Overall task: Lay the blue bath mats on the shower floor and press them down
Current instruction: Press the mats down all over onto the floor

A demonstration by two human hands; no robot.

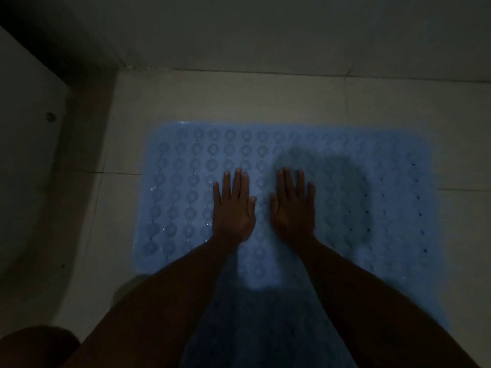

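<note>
Dim view down two bare forearms. The left hand (233, 205) and right hand (292, 205) lie flat, fingers spread, holding nothing, side by side on a blue mat (186, 181) spread over the tiled floor (239, 99). To seat it well, lean weight through both palms and work outward toward the far edges.

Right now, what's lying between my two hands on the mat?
Nothing but the blue bath mat itself: in the head view a bare strip of its bumpy surface separates the left hand from the right hand, both flat on it.
</note>
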